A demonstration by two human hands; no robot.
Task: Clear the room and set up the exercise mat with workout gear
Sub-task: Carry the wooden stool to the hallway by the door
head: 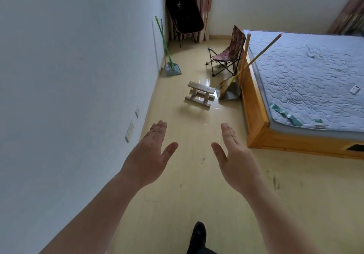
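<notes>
Left grip and right grip are both spread flat, holding nothing. The wooden stool stands on the floor well ahead, between the 2 grips. Its long axis runs crosswise, seemingly nearer the right.

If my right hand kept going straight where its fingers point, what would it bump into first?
Probably the small wooden stool on the floor. The right hand points toward it, with bare floor between. Depth is unclear, so it might pass over it.
</notes>
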